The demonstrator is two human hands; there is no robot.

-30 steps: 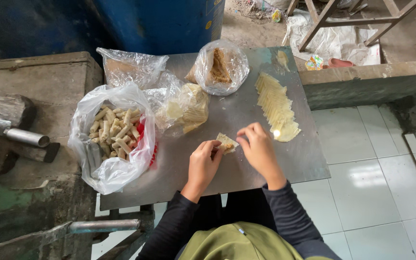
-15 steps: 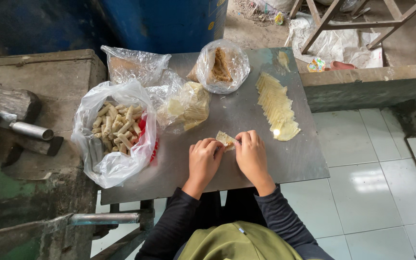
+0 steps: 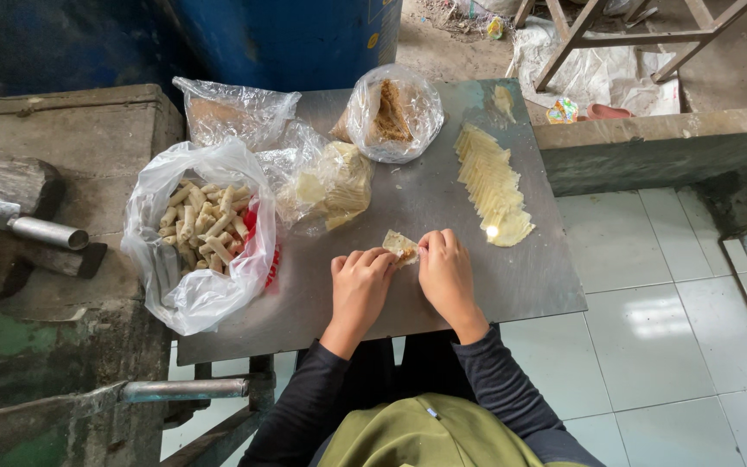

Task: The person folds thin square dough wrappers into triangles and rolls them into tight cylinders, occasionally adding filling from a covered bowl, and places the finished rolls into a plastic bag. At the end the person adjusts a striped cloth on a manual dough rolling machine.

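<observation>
Showing a grey metal table (image 3: pixel 477 285) seen from above, with both hands at work near its lower edge. The left hand (image 3: pixel 361 281) and right hand (image 3: pixel 445 275) sit side by side at the centre of the frame, fingertips meeting on a small pale wrapper (image 3: pixel 399 246) that lies on the table just above them; each grip is pinched on the wrapper's near edge, left from the lower left, right from the right. Bare table surface lies to the right of the right hand up to the table's right edge, and a narrower strip lies below the wrists before the lower edge. A row of overlapped pale wrapper sheets (image 3: pixel 490 182) runs down the upper right of the table, near the right hand but apart from it. A white bag of finished rolls (image 3: pixel 201 233) fills the left side, overhanging the lower left edge. Three clear bags (image 3: pixel 391 112) crowd the upper centre, well apart from the hands.
</observation>
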